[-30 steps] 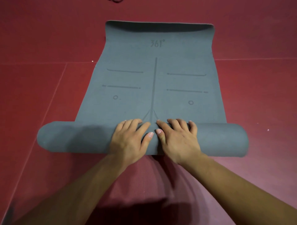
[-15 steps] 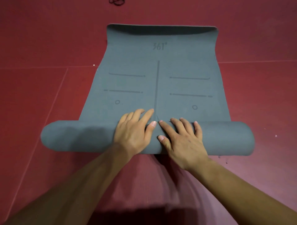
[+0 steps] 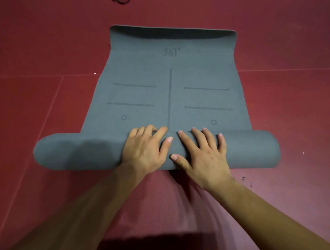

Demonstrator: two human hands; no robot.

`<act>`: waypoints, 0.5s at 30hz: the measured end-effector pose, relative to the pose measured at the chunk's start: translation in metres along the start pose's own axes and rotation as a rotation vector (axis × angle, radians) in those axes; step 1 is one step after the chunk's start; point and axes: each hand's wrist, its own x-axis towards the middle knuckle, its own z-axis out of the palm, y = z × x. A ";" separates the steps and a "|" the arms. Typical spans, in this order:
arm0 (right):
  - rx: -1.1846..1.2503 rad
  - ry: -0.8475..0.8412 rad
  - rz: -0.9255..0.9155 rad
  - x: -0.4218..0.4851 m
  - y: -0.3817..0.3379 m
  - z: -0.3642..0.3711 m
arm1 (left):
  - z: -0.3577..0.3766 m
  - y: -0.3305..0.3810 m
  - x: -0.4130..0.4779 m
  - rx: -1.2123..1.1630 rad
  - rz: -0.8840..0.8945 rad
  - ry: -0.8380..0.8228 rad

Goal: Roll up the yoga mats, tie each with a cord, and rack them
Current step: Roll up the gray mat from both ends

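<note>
A grey yoga mat (image 3: pixel 171 75) with printed alignment lines lies on the red floor, its near part rolled into a thick roll (image 3: pixel 250 148) running left to right. My left hand (image 3: pixel 144 149) lies flat on the middle of the roll, fingers reaching over its far side. My right hand (image 3: pixel 203 155) presses on the roll just beside it, fingers spread and straight. The mat's far end (image 3: pixel 171 33) curls up slightly. A dark cord (image 3: pixel 121 1) lies on the floor at the top edge, mostly cut off.
Red padded floor (image 3: pixel 44 107) with thin seam lines surrounds the mat on all sides. A few small dark specks (image 3: pixel 243 178) lie on the floor near the roll's right end. No rack is in view.
The roll has advanced away from me over the mat; the V-shaped mark at the centre line's near end is now covered. Both hands shifted forward on the roll, fingers more spread.
</note>
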 end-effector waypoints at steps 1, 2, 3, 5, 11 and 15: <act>0.002 0.003 0.003 0.005 0.001 -0.001 | 0.000 -0.001 0.002 -0.022 -0.018 0.021; 0.002 0.005 0.008 0.010 0.002 -0.003 | 0.000 -0.001 0.003 -0.045 -0.037 0.054; 0.000 0.002 0.013 0.017 0.002 -0.005 | 0.001 -0.001 0.003 -0.062 -0.049 0.089; -0.013 0.001 0.020 0.027 0.003 -0.006 | 0.005 -0.001 0.001 -0.061 -0.029 0.134; 0.166 -0.026 0.098 0.047 0.008 -0.025 | 0.006 -0.004 0.022 0.017 -0.077 0.012; 0.112 -0.188 0.069 0.045 0.002 -0.042 | -0.004 -0.002 0.045 0.041 -0.124 -0.167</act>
